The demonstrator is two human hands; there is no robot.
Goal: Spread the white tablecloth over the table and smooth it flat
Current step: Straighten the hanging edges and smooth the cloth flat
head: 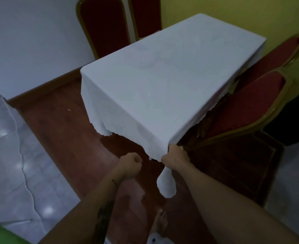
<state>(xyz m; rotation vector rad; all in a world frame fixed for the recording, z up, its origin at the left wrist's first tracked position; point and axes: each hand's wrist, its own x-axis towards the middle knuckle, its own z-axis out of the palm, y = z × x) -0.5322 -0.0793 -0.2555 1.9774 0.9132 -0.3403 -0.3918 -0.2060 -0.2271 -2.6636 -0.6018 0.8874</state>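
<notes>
nearest, the right hand (176,155) has its fingers curled round the near corner of the white tablecloth (162,76), a loose tail dangling below the grip, while the left hand (130,163) just beside it is balled into a fist, apparently empty. beyond, the cloth drapes the whole tabletop, hidden beneath it, with red padded chairs (250,106) alongside. it looks light, soft and limp, so best taken by corner or hem and tugged gently.
</notes>
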